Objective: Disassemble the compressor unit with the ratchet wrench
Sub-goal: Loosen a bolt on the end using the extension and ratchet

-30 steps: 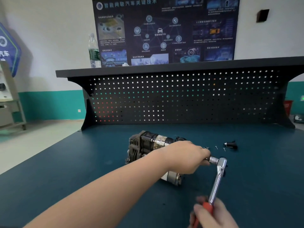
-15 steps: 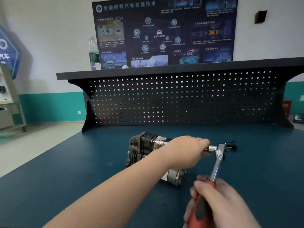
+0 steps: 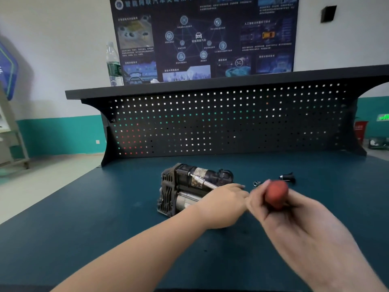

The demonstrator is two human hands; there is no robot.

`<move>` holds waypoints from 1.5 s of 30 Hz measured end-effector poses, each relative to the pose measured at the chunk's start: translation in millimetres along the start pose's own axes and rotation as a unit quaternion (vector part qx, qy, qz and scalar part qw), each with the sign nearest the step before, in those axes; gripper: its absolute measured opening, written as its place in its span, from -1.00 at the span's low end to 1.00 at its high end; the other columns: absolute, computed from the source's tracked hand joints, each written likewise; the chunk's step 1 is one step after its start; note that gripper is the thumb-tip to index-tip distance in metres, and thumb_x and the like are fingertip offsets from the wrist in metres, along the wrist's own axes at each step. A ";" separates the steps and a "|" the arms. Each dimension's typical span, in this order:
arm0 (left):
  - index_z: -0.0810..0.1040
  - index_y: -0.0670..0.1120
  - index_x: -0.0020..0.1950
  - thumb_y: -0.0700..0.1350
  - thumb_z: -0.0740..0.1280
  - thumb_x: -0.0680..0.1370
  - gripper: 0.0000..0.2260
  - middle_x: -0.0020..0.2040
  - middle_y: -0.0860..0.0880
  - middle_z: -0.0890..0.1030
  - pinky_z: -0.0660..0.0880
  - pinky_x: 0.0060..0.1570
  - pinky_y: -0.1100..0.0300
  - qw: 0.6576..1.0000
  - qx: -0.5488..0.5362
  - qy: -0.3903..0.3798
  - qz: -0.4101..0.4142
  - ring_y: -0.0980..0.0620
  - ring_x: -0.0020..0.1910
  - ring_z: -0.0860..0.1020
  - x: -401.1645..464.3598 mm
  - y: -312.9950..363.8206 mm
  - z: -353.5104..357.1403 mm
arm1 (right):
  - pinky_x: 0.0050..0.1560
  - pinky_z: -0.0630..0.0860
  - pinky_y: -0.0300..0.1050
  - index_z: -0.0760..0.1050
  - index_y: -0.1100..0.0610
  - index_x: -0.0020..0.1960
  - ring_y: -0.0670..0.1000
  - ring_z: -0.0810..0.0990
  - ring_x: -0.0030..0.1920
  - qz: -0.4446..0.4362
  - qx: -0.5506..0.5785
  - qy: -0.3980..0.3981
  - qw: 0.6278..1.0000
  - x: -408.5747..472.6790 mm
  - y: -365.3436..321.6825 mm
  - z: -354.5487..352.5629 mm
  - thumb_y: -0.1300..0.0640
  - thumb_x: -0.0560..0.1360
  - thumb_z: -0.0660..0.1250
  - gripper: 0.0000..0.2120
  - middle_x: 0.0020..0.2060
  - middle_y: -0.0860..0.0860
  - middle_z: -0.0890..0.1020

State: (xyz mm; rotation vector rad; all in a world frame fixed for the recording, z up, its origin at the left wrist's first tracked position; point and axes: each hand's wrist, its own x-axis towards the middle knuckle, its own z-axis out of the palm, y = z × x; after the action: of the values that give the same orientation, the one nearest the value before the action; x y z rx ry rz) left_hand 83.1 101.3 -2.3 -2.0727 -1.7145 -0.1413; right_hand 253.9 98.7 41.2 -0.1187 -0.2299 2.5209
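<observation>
Fingers of right hand (image 3: 294,216) wrap ratchet wrench (image 3: 276,193) red handle; left hand (image 3: 223,204) fingers hidden, beside compressor unit (image 3: 189,188), mid-bench.

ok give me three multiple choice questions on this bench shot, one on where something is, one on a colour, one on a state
1. Where does the water bottle stand?
A. on the shelf above the pegboard
B. on the bench mat beside the compressor
C. on the floor

2. What colour is the ratchet wrench handle?
A. yellow
B. red
C. green

3. What is the right hand doing?
A. lying flat on the bench
B. hanging free, holding nothing
C. gripping the wrench handle

Answers:
1 A, the bottle stands on the black shelf in front of the poster.
2 B, the rounded handle end facing the camera is red.
3 C, its fingers curl round the handle, while the left hand reaches over the extension bar at the compressor.
</observation>
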 end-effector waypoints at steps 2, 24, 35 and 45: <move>0.49 -0.22 0.06 -0.25 0.27 0.52 -0.86 -0.01 -0.19 0.59 0.34 0.15 0.12 0.999 0.029 -0.033 0.019 -0.16 0.03 0.53 10.7 -1.2 -5.9 | -0.56 0.51 -0.11 0.48 0.37 -0.02 0.05 0.52 -0.40 0.039 -0.098 0.019 0.994 -0.8 4.8 -11.2 0.45 0.11 0.45 -0.56 -0.22 0.19 0.59; 0.39 -0.20 0.18 -0.36 0.18 0.49 -0.72 0.03 -0.18 0.52 0.30 -0.19 0.11 0.999 -0.008 -0.016 -0.046 -0.19 -0.03 0.49 26.9 -3.6 -26.7 | -0.45 0.43 -0.12 0.32 0.32 -0.09 0.16 0.52 -0.59 0.006 -0.545 0.101 0.832 3.1 24.7 -56.5 0.51 0.49 0.18 -0.87 -0.54 0.24 0.49; 0.46 -0.25 0.18 -0.27 0.24 0.55 -0.79 0.04 -0.26 0.56 0.38 -0.02 0.10 1.000 -0.023 0.018 -0.006 -0.19 0.02 0.53 4.6 5.6 2.7 | -0.46 0.56 -0.06 0.46 0.38 0.06 0.10 0.56 -0.38 0.077 -0.037 -0.027 0.996 -10.6 -14.6 2.1 0.40 0.35 0.23 -0.71 -0.18 0.20 0.53; 0.46 -0.15 0.03 -0.32 0.20 0.50 -0.84 -0.09 -0.12 0.55 0.20 -0.23 0.15 0.998 -0.004 0.024 -0.055 -0.13 -0.15 0.47 20.6 -3.6 -11.0 | -0.41 0.47 -0.11 0.34 0.18 -0.11 0.04 0.44 -0.46 0.043 -0.409 0.082 0.908 -2.9 25.4 -62.2 0.40 0.53 0.13 -0.85 -0.35 0.11 0.41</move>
State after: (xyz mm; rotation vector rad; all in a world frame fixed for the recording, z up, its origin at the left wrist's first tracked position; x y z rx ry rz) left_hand 86.5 116.2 15.8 -1.9646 -1.8023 -0.2317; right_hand 250.4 85.1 -24.6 -0.6777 -1.2190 2.3113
